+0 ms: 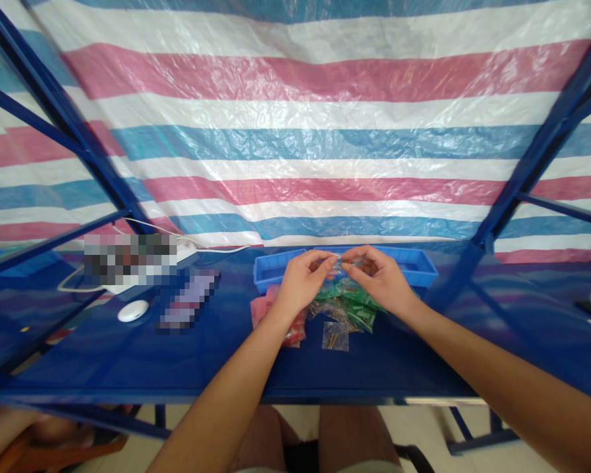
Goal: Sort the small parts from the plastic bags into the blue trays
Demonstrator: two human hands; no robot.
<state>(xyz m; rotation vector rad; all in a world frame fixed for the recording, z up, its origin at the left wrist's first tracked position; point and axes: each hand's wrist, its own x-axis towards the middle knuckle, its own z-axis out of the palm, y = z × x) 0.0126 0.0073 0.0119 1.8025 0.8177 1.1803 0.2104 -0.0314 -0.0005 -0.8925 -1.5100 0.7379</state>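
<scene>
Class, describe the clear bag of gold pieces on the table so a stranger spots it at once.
On the blue table, find the blue tray at its middle. In front of it lie pink packets and green packets; the clear bag lies nearest the front edge, see-through, not coloured.

Blue table (414, 368) bears a tray (274, 268), small bags (350, 309), a mouse (132, 310).

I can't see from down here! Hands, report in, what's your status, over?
Left hand and right hand both pinching a small clear bag. Bag raised, by the blue tray. Green packets and red packets piled underneath, nothing blocking.
</scene>
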